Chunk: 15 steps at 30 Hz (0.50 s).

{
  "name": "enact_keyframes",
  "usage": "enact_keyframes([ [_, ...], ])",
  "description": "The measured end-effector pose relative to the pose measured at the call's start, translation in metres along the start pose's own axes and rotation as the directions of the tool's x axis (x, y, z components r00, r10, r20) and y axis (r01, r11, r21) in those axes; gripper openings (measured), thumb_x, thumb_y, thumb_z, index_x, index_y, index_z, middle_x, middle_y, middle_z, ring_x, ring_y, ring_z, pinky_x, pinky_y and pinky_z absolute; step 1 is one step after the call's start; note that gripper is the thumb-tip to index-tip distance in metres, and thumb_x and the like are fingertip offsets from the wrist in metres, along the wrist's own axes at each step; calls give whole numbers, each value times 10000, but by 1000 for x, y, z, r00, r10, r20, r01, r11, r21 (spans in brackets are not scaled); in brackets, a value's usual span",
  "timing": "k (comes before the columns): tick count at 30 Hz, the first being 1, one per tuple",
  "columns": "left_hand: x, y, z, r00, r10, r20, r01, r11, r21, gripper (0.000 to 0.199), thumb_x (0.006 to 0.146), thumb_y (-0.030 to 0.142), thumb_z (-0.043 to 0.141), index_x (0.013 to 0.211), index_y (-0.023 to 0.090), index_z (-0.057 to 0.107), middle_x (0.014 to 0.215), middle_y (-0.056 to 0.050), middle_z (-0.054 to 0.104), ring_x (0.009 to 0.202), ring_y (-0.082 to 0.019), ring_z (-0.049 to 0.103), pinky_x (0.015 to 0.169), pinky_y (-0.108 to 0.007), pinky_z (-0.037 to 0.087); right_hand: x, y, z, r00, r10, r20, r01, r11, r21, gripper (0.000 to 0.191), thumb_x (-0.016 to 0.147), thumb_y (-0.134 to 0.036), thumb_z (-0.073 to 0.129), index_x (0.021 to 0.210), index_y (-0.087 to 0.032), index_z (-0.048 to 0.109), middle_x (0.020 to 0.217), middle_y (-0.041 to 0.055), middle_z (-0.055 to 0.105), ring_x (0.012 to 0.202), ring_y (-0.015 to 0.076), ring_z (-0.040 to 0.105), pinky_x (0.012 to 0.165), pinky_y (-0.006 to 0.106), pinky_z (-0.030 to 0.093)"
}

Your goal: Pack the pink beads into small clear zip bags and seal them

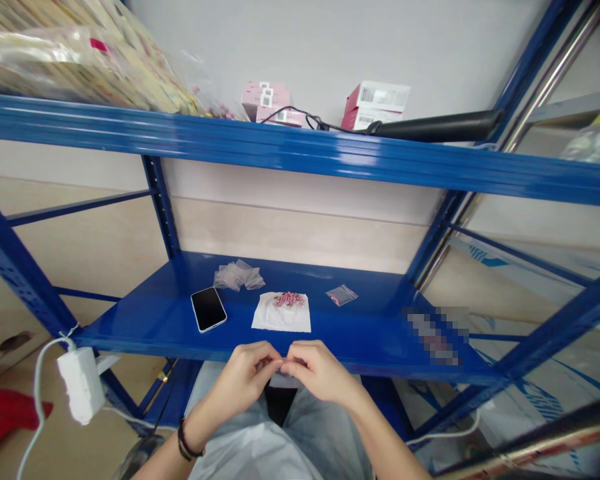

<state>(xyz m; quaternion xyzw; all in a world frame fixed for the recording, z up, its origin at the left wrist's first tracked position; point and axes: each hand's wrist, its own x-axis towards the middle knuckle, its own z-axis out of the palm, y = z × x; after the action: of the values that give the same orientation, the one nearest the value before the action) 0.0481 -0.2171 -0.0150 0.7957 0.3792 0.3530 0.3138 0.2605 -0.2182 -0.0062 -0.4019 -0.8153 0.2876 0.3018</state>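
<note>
My left hand (247,373) and my right hand (313,370) meet fingertip to fingertip just off the front edge of the blue shelf (155,327). Both are pinched closed; whatever lies between the fingertips is too small or hidden to name. Beyond them a white paper sheet (275,320) lies on the shelf with a pile of small pink beads (289,300) on its back part. To the left of the paper rest a black-screened phone (209,309) and a heap of clear plastic bags (239,275). Right of it lies a small clear bag (341,295) with something pink inside.
An upper blue beam (280,148) crosses above, with pink boxes (266,100), red-and-white boxes (377,103) and a black tube (440,125) behind it. A white power strip (81,385) hangs at the left post. A blurred patch (435,337) covers the shelf's right end.
</note>
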Motion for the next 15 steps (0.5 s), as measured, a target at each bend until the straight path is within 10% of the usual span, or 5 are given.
enact_keyframes([
  [12, 21, -10, -39, 996, 17, 86, -14, 1000, -28, 243, 956, 375, 595, 877, 197, 741, 838, -28, 756, 777, -185, 675, 697, -252, 487, -6, 2, -31, 1000, -20, -21, 20, 1000, -7, 320, 967, -298, 609, 679, -166, 658, 635, -27, 596, 605, 104, 532, 586, 216, 334],
  [15, 53, -46, -80, 974, 34, -225, 7, 984, 180, 274, 960, 390, 553, 1022, 205, 745, 1020, -58, 768, 927, -230, 691, 797, -293, 512, -10, 2, -54, 996, -10, -88, 8, 1000, -27, 337, 986, -343, 575, 715, -169, 676, 717, 1, 628, 668, 126, 559, 629, 229, 375],
])
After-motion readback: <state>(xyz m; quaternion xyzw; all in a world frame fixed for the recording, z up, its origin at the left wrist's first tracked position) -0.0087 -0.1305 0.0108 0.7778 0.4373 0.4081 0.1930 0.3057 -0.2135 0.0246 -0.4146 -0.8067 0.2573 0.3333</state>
